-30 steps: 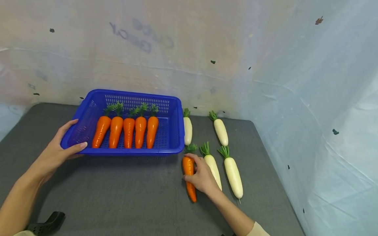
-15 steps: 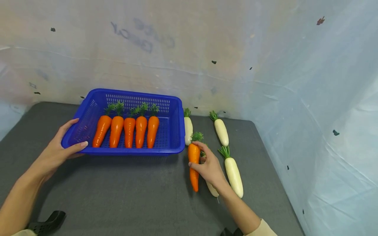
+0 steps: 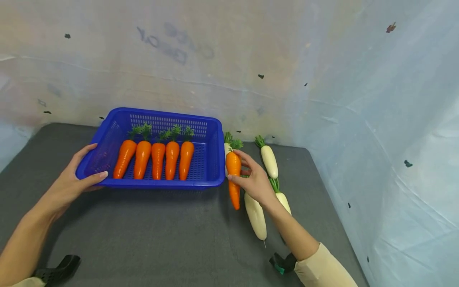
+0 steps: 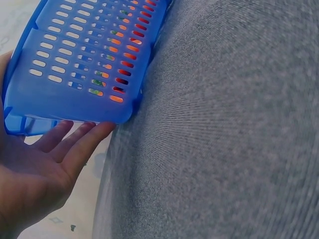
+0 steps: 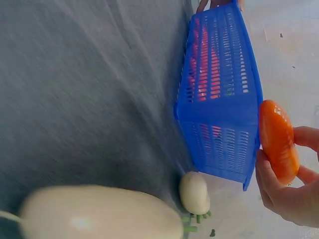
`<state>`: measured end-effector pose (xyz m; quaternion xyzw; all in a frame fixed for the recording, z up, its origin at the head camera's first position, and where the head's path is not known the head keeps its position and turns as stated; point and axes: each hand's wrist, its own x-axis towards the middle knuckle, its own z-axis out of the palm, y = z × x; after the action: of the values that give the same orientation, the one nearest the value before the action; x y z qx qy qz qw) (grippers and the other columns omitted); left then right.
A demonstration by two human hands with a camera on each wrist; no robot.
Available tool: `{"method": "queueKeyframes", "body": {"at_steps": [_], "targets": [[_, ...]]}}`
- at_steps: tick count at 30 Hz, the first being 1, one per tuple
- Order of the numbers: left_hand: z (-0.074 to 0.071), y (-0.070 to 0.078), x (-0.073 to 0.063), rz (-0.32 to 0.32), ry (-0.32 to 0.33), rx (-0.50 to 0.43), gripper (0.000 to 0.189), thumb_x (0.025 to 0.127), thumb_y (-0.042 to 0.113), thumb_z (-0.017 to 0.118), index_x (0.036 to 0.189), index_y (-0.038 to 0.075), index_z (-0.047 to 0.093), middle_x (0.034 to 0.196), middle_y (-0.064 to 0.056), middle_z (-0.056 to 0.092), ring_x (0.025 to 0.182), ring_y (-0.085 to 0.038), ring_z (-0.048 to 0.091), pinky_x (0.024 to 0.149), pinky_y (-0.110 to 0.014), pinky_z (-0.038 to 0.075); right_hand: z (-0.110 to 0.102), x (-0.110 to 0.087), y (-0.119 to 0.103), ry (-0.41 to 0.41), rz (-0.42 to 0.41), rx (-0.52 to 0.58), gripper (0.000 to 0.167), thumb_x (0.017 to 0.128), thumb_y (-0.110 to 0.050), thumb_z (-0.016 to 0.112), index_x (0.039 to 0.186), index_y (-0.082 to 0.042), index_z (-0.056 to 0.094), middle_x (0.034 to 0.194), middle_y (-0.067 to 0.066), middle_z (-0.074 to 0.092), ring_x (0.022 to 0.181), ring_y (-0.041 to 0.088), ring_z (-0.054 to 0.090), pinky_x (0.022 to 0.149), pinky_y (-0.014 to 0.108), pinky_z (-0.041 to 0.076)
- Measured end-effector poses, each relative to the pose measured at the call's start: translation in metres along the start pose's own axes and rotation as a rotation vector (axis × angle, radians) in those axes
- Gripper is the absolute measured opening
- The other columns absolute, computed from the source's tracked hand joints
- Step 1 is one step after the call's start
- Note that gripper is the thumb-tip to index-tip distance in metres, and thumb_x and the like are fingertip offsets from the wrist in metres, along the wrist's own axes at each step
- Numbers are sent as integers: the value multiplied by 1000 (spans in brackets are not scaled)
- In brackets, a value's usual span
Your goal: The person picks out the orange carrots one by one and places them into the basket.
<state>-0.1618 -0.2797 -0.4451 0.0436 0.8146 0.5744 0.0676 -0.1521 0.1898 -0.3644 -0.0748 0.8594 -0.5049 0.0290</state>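
Note:
My right hand pinches an orange carrot with green leaves between thumb and fingers. It hangs above the table beside the right end of a blue plastic basket; in the right wrist view the held carrot is level with the basket's rim. My left hand grips the basket's left end, thumb over the rim. In the left wrist view the left hand's fingertips touch the basket's outer wall. Inside the basket several carrots lie side by side, leaves toward the back.
White radishes lie right of the basket: one below my right hand, one partly behind the forearm, one near the back edge, and one mostly hidden in the head view. A plastic-sheet wall rises behind the grey table.
My right hand has lifted the carrot off the table and carried it toward the back, up to the basket's right end. The left hand and the basket stay nearly where they were.

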Motion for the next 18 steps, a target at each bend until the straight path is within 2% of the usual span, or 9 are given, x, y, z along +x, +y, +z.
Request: {"method": "queueKeyframes", "body": {"at_steps": [8,14,18], "targets": [[-1,0,-1,3,5,5,83,103,24,55,154,50,-5,156,-37,-5,121,-60,30,70,-16,54,-1,34,-15,-42,-50,-22,73,89,-17,76,152,-31,42,138,11,57,110,31,66,81,42,59],[-3,1,-2,3,4,8,82,103,23,55,154,50,-4,157,-35,-5,120,-59,31,71,-17,54,6,49,-25,-71,-15,-36,72,89,-22,77,151,-34,42,135,7,58,106,23,68,80,40,59],[-1,2,-2,4,6,4,82,103,23,55,154,50,-3,158,-35,-6,122,-58,30,72,-15,53,12,58,-28,-82,-17,-74,72,89,-24,77,151,-32,42,135,7,58,109,25,66,81,40,59]]}}
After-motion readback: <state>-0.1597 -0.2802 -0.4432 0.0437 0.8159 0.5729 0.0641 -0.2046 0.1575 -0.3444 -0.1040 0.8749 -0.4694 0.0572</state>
